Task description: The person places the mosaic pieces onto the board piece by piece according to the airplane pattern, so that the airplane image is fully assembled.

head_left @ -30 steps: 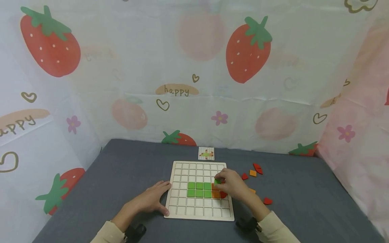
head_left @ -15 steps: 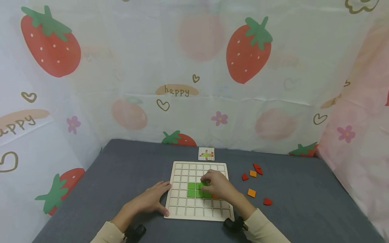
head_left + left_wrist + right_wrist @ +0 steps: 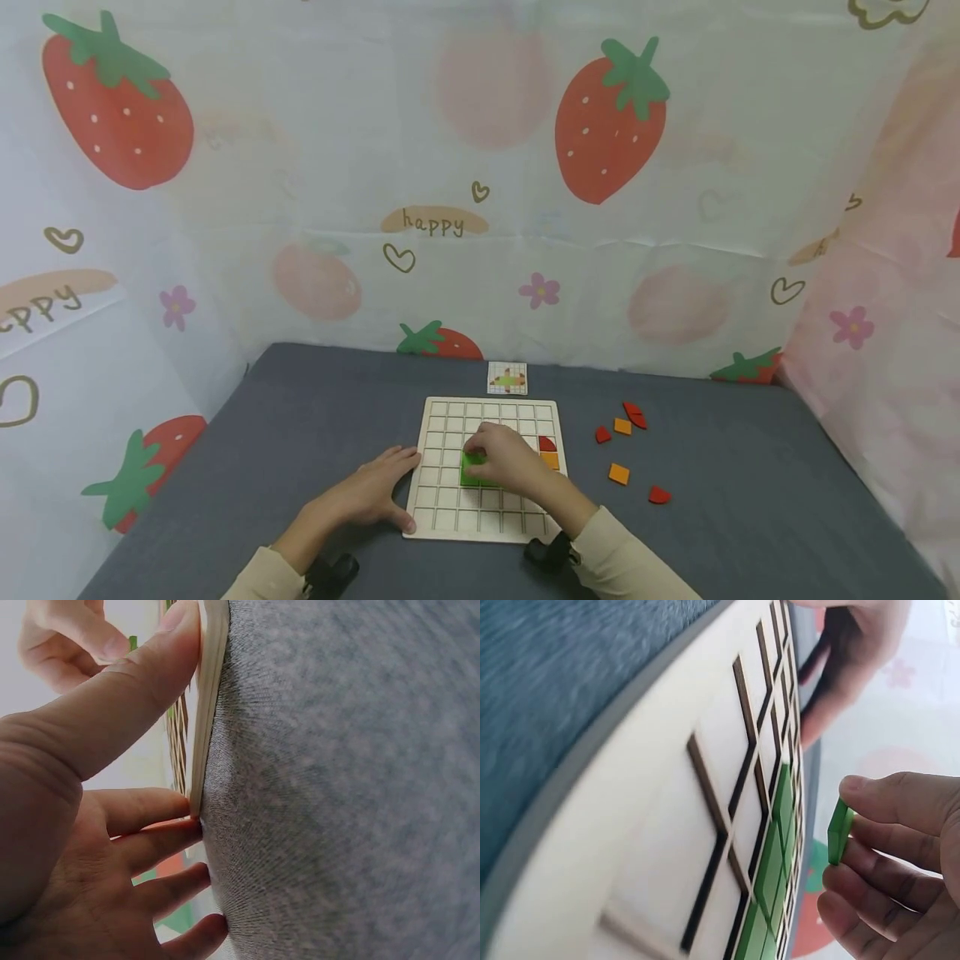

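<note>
— Green tile (image 3: pixel 839 831): item one. Held in a pinch between thumb and fingertips of the right hand (image 3: pixel 504 454), just above the grid board (image 3: pixel 438 508), near its middle. Not yet seated, by the right wrist view.

— Take it from the left for me.

— Left hand (image 3: pixel 372 493): fingers straight, pressed against the board's left edge, thumb along the rim; it grasps nothing, only steadies. Next, the board itself, pale wood with square cells, flat on the grey table (image 3: pixel 315 400). Green tiles (image 3: pixel 776 862) already sit in cells in the middle rows, partly hidden under the right hand. Towards the board's right edge, one red quarter-round piece (image 3: pixel 547 443) with one orange square (image 3: pixel 551 460) below it.

— And off the board?

— Pattern card (image 3: pixel 507 377) just behind the far edge. To the right, loose on the cloth: red pieces (image 3: pixel 634 414) and orange squares (image 3: pixel 618 473), well apart from both hands.

— What stage would you call it?

— Placement, I judge: the tile is carried over the green block and wants a cell. The next move would call for tipping it flat, squaring it to an empty cell beside the greens, and pressing it in while the left hand holds the board.
</note>
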A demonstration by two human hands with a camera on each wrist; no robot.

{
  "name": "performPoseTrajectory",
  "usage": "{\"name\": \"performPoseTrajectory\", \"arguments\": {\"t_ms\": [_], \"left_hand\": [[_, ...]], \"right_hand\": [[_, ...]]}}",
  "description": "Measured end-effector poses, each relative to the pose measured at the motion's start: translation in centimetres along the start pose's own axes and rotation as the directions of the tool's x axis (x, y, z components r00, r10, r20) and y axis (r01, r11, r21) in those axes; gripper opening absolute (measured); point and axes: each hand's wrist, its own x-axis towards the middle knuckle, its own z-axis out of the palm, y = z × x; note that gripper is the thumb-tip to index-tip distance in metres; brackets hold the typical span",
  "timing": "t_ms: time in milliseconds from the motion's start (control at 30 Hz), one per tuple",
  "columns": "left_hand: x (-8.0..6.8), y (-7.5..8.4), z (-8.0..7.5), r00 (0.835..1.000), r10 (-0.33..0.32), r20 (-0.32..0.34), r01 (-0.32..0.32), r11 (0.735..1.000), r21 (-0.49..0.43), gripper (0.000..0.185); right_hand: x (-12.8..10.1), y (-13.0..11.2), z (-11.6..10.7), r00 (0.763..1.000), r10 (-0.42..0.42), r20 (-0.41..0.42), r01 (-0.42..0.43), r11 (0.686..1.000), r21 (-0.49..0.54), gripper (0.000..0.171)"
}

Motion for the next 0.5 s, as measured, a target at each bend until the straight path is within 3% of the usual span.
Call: {"name": "performPoseTrajectory", "arguments": {"t_ms": [500], "left_hand": [[0.1,-0.2,0.0,1.000,0.021,-0.001,-0.021,1.000,0.011,0.096]], "right_hand": [[1.5,-1.6,1.3,0.998,-0.025,0.057,0.030,0.996,-0.083,0.021]]}}
